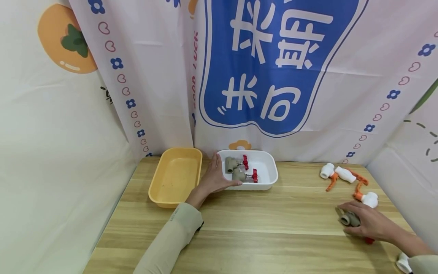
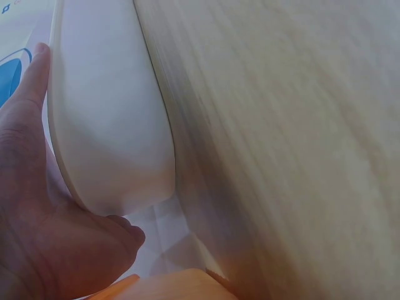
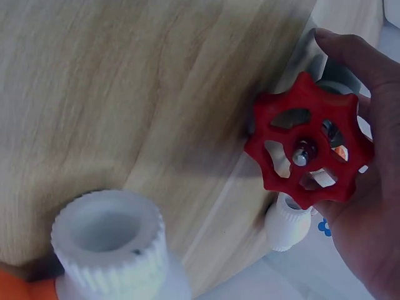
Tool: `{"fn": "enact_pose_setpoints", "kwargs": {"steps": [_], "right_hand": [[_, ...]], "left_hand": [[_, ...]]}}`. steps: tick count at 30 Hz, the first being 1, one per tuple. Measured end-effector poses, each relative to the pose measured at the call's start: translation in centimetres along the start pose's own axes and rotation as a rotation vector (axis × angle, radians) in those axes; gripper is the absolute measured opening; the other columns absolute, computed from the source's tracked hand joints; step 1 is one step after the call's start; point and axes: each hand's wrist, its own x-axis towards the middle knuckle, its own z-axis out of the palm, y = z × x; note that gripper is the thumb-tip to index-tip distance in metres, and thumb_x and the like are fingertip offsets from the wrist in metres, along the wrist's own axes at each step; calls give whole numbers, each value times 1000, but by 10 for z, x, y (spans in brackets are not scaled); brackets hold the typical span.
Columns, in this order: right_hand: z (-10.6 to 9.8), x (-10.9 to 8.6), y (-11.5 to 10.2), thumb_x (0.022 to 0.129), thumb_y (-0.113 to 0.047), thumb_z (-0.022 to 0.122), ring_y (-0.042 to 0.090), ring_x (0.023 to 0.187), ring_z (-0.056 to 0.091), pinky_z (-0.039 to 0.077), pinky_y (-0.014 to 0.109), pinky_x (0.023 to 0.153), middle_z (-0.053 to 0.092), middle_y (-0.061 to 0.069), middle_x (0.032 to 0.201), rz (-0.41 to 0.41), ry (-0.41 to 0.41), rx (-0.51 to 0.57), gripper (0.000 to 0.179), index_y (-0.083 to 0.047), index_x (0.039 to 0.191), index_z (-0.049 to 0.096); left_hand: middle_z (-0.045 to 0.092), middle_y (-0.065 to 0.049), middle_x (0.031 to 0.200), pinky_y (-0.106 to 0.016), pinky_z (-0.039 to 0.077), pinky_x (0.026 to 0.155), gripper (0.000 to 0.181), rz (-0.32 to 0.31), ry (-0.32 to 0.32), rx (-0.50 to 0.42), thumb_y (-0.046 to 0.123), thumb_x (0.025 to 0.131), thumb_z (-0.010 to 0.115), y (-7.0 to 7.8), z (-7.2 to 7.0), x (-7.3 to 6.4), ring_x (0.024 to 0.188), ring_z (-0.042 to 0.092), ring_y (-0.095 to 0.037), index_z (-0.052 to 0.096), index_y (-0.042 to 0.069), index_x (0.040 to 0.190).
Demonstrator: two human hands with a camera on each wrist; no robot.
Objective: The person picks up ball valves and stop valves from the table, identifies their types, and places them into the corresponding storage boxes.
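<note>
My left hand (image 1: 213, 179) grips the left end of a white plastic tray (image 1: 254, 187), thumb along the front rim and fingers toward the back. Two grey-brown stop valves (image 1: 230, 164) with red handwheels lie inside the tray, toward its left. Over the right part of the table, my right hand (image 1: 371, 221) holds another grey-brown stop valve (image 1: 349, 219) between thumb and fingers. Its red handwheel (image 3: 300, 94) faces the camera in the right wrist view, where the handwheel hides most of the valve body.
A yellow tray (image 1: 178, 175) stands left of the white one. Several white ball valves (image 1: 370, 199) with orange lever handles lie at the table's right side. Another white fitting (image 1: 403, 262) sits near the right sleeve. A printed curtain (image 1: 164, 95) hangs behind the wooden table (image 1: 273, 232).
</note>
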Motion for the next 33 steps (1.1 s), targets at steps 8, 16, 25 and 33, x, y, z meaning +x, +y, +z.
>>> {"fn": "enact_pose_setpoints", "kwargs": {"steps": [8,16,25,33], "right_hand": [[7,0,1,63,-33,103,16,98,67,58,30,72,71,1,113,-7,54,39,59,-12,113,79],[12,0,3,60,-19,103,7,95,64,47,11,73,70,1,106,-42,136,66,45,-18,99,80],[16,3,6,57,-10,102,-5,85,56,41,8,65,65,-12,94,-70,178,118,46,-24,92,76],[16,9,6,55,-9,102,-5,85,56,43,11,64,66,-9,94,-54,193,123,47,-24,91,75]], "left_hand": [[-13,-15,178,-55,18,130,144,-19,-5,24,72,78,81,0,1,2,165,-2,-34,-6,3,169],[-11,-15,178,-56,18,130,143,-8,1,16,70,78,82,1,1,2,165,-1,-35,-6,3,169],[-12,-15,178,-57,20,129,144,-10,0,35,71,78,81,1,2,2,165,0,-36,-7,3,169],[-10,-17,178,-57,20,129,143,-5,6,29,70,78,82,1,1,2,165,1,-36,-5,2,169]]}}
